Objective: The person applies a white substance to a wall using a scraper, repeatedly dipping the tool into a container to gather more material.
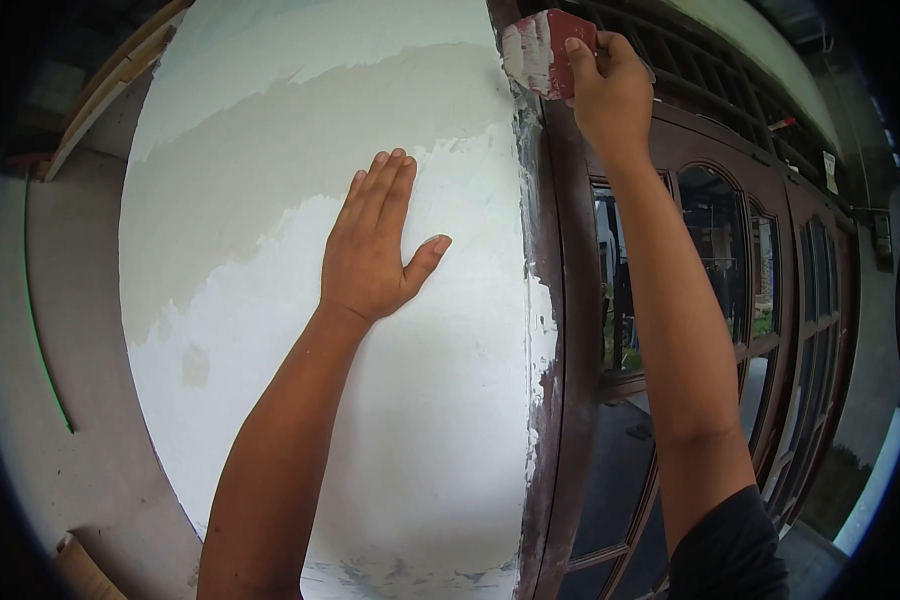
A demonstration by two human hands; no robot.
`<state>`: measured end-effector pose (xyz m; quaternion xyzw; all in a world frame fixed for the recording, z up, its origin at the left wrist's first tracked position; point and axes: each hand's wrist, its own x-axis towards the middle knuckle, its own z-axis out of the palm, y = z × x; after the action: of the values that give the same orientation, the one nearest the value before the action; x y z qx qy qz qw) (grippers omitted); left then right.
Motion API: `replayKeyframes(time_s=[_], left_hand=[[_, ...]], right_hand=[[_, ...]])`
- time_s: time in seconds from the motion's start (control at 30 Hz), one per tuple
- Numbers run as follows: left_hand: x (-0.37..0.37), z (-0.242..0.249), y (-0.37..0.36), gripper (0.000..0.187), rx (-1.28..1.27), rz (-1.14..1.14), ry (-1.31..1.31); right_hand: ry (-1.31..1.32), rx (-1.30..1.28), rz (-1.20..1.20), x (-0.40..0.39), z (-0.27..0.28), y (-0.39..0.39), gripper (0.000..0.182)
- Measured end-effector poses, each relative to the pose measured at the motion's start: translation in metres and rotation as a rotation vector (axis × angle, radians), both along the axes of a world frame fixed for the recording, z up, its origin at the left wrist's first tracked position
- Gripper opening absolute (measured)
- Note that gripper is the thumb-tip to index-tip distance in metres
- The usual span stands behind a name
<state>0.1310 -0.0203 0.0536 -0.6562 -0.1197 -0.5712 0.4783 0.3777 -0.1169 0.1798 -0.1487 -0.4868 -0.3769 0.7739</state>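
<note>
My left hand (370,240) lies flat against the wall (440,370), fingers stretched upward and thumb out to the side. White filler coats much of this wall, with a greyer band across its upper part. High at the right, my right hand (615,95) grips a red putty scraper (550,55), thumb pressed on its face. Whitish filler is smeared over the scraper's left half. Its edge is close to the wall's upper right corner, beside the dark door frame (560,330).
Brown doors with glass panes (710,210) stand right of the wall, under a dark slatted grille (690,60). A thin green strip (40,340) hangs at the left. Wooden boards (110,90) lean at upper left. Filler smudges line the wall's right edge.
</note>
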Motion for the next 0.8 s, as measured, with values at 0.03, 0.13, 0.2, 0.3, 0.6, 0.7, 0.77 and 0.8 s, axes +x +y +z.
replayKeyframes(time_s=[0.03,0.13,0.2,0.3,0.6,0.7,0.77,0.8], left_hand=[[0.000,0.000,0.000,0.073,0.004,-0.011,-0.002],[0.000,0.000,0.001,0.072,0.001,-0.031,0.001],[-0.001,0.001,0.002,0.072,0.002,-0.037,0.012],[-0.002,0.001,0.002,0.073,-0.005,-0.055,0.027],[-0.005,0.002,0.006,0.073,-0.022,-0.166,0.069],[-0.005,0.003,0.006,0.073,-0.020,-0.171,0.071],[-0.005,0.003,0.008,0.073,-0.020,-0.184,0.059],[-0.005,0.003,0.008,0.073,-0.021,-0.184,0.060]], right_hand=[[-0.040,0.003,-0.065,-0.013,-0.014,-0.008,0.029],[-0.120,-0.028,-0.311,-0.029,-0.038,-0.006,0.028],[-0.173,0.081,-0.474,-0.028,-0.037,0.020,0.031],[-0.221,0.142,-0.706,-0.034,-0.045,0.042,0.037],[-0.256,-0.148,-0.705,-0.053,-0.137,0.057,0.053],[-0.207,-0.092,-0.683,-0.055,-0.136,0.050,0.055],[-0.162,-0.028,-0.658,-0.056,-0.113,0.053,0.051],[-0.162,-0.029,-0.658,-0.057,-0.096,0.055,0.051]])
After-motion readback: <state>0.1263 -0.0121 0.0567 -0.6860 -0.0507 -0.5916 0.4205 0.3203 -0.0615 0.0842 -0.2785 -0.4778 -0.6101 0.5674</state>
